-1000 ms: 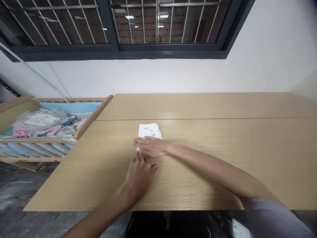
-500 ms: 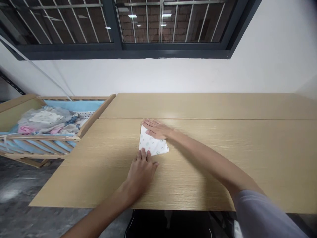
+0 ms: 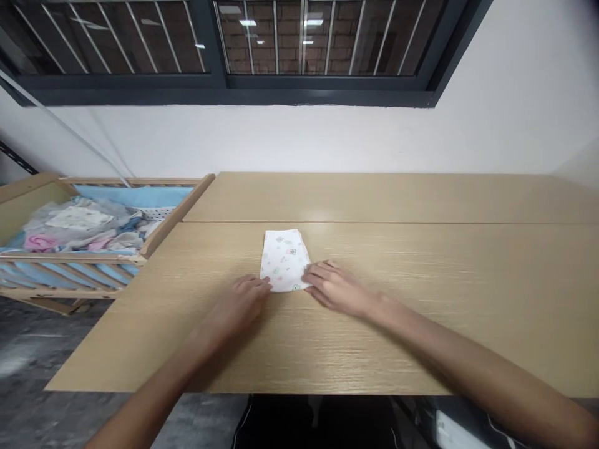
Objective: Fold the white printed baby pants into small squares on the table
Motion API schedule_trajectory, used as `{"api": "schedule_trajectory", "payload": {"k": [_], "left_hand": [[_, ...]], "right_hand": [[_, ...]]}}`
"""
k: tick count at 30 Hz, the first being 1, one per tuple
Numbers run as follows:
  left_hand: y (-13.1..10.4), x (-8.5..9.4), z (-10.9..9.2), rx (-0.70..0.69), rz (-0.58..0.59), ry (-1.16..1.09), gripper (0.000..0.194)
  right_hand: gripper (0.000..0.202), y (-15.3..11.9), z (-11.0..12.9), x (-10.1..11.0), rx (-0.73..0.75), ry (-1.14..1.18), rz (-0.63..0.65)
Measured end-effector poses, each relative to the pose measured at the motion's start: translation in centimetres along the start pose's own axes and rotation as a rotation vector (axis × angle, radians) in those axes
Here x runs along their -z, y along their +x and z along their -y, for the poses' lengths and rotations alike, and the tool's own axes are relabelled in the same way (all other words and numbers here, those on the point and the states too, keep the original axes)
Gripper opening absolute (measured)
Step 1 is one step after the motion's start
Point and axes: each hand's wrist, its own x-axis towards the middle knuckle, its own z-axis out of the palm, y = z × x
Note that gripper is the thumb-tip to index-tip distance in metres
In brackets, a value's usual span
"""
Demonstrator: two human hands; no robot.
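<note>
A folded white cloth (image 3: 285, 259) with small coloured prints lies flat on the wooden table (image 3: 421, 299). My left hand (image 3: 247, 299) is at its near left corner, with the fingers closed there and the thumb at the edge. At the near right corner, my right hand (image 3: 334, 288) has its fingers bent together over the edge of the cloth. The fingertips of both hands partly cover these corners.
To the left stands a wooden crib (image 3: 178, 215) with blue lining, holding a pile of clothes and clear plastic bags (image 3: 79, 221). A white wall (image 3: 327, 140) and a barred window rise behind the table. Black chairs (image 3: 281, 421) are below its front edge.
My right hand has come from the far edge of the cloth to its near right corner. My left hand has shifted slightly left. The cloth's right side now looks straighter.
</note>
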Motion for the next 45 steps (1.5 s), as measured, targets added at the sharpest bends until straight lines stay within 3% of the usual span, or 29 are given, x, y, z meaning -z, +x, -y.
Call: {"api": "schedule_trajectory", "payload": {"k": [3,6,12,15,20,26,31,34,36,40,45], "left_hand": [[-0.1,0.4,-1.1,0.027,-0.011,0.001,0.027],[0.2,1.2,-2.0,0.086,-0.041,-0.003,0.021],[4.0,3.1,-1.7,0.233,-0.103,0.079,0.024],[6.8,2.5,-0.7,0.298,-0.147,0.199,0.027],[9.7,-0.2,0.8,0.371,-0.176,0.271,0.031],[10.1,-1.8,1.6,0.388,-0.197,0.276,0.03],[9.4,-1.5,0.8,0.322,-0.305,0.218,0.043],[8.8,-2.4,-0.3,0.116,-0.37,0.079,0.058],[8.5,-3.4,-0.7,0.044,-0.32,0.018,0.067],[8.2,-5.1,-0.3,0.102,-0.231,0.03,0.079],[7.6,-5.6,0.8,0.154,-0.212,0.057,0.087]], "right_hand": [[0.03,-0.9,1.4,0.2,-0.059,0.019,-0.027],[0.026,-0.7,2.3,1.7,-0.155,0.134,-0.019],[0.024,2.5,0.6,3.3,-0.37,0.284,-0.085],[0.028,4.4,-1.2,2.5,-0.461,0.239,-0.148],[0.028,6.3,-4.1,-0.7,-0.534,0.147,-0.221],[0.028,6.3,-5.6,-3.6,-0.57,0.192,-0.286],[0.037,5.7,-4.3,-2.6,-0.476,0.127,-0.492],[0.043,5.2,-3.0,-2.0,-0.217,0.059,-0.38],[0.051,4.9,-2.5,-2.2,-0.104,0.029,-0.246],[0.065,4.2,-2.8,-3.1,-0.131,0.022,-0.118],[0.074,3.1,-4.0,-3.3,-0.206,0.028,-0.115]]}}
